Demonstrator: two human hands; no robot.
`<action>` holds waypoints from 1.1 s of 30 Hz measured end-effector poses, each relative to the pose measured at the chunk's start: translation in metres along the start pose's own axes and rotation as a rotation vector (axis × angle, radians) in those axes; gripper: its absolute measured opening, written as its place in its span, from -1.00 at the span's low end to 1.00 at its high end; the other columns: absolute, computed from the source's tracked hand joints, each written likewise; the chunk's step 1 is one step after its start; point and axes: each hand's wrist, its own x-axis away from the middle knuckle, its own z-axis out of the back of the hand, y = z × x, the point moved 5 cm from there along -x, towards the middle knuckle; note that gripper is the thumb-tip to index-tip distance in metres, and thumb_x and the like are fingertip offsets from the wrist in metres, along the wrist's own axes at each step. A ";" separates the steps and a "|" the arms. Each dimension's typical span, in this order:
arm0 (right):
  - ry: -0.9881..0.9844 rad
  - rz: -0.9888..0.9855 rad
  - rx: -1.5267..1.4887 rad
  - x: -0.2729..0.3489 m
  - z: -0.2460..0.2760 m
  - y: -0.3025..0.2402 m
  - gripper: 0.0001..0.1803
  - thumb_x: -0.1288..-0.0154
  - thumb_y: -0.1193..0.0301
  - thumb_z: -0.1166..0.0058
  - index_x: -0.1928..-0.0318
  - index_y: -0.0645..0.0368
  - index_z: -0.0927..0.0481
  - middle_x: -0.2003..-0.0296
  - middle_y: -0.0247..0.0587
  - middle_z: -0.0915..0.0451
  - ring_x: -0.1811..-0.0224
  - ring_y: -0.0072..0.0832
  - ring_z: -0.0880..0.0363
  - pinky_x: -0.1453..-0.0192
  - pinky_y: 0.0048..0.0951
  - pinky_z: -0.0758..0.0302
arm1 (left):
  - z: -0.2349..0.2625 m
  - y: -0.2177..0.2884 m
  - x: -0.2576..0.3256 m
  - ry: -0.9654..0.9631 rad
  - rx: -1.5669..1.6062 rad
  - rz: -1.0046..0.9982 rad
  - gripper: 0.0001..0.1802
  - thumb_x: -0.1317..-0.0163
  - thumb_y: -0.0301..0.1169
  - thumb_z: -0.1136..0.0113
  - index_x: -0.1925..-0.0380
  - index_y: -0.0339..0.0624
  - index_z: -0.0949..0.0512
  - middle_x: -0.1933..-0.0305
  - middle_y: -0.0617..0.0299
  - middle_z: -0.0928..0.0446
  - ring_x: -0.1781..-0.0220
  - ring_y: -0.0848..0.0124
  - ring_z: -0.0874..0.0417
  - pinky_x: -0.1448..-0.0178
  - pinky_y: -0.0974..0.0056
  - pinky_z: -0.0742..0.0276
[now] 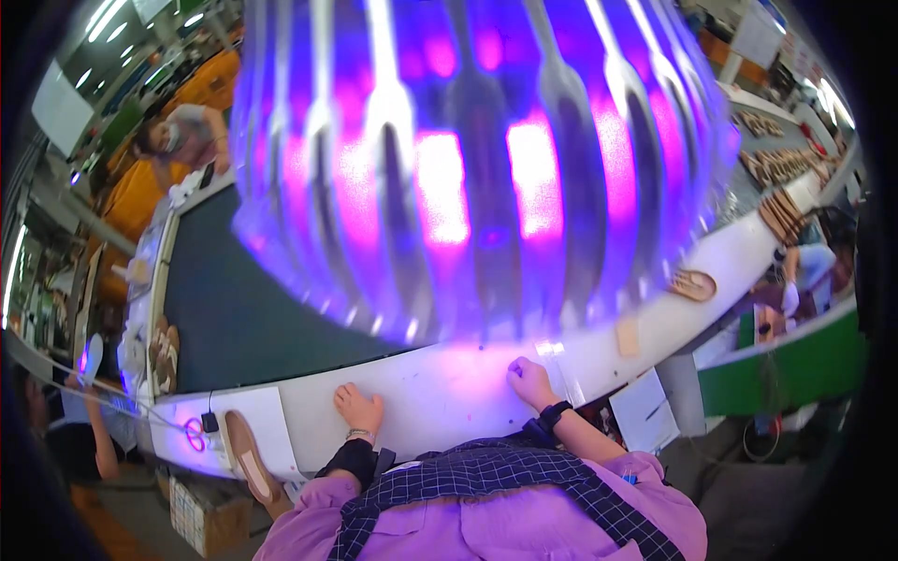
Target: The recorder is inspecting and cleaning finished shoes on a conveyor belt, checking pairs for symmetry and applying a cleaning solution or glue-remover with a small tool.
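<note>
My left hand (359, 409) rests on the white table edge (426, 411), its fingers loosely bent and the thumb apart, holding nothing that I can see. To its right, my right hand (530, 381) lies on the same edge with the fingers curled into a fist; nothing sticks out of it. A large clear ribbed shade (491, 280), lit purple and pink, hangs close in front and covers the upper middle of the view. Left of my left hand, a tan flat shoe (248, 453) lies on a white sheet (271, 411). Red-handled scissors (195, 433) are beyond it.
A dark green belt (253, 309) runs behind the table edge. On the right lie a tan shoe (692, 284) and a beige flat piece (628, 337). Brown shoes (166, 355) stand at the left. Co-workers (187, 136) are at both sides; a carton (208, 514) is below left.
</note>
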 end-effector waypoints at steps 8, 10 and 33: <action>0.184 0.259 -0.090 -0.139 0.045 -0.088 -0.52 0.04 0.35 -0.17 0.05 0.24 -0.45 0.19 0.04 -0.56 0.14 -0.12 -0.56 0.05 -0.22 -0.47 | 0.004 0.003 -0.022 0.030 0.074 0.182 -0.40 0.22 -0.24 -0.22 0.20 -0.44 -0.32 0.08 -0.21 -0.30 0.00 -0.09 -0.28 -0.16 -0.02 -0.21; 0.173 0.261 -0.050 -0.169 0.035 -0.096 -0.39 0.09 0.31 -0.20 -0.04 0.24 -0.40 0.08 0.08 -0.51 0.03 -0.11 -0.51 -0.05 -0.23 -0.43 | 0.009 0.005 -0.033 -0.013 0.064 0.222 -0.36 0.21 -0.21 -0.24 0.16 -0.43 -0.33 0.06 -0.21 -0.30 -0.02 -0.09 -0.29 -0.16 -0.03 -0.22; -0.327 -0.176 -0.589 -0.073 0.025 -0.128 -0.50 0.09 0.14 -0.26 0.23 0.30 -0.61 0.32 -0.09 -0.65 0.27 -0.34 -0.65 0.16 -0.42 -0.52 | -0.049 0.031 -0.162 -0.201 1.337 0.504 -0.34 0.14 -0.61 -0.16 -0.05 -0.16 -0.21 0.08 0.03 -0.41 0.13 0.12 -0.56 0.08 0.05 -0.53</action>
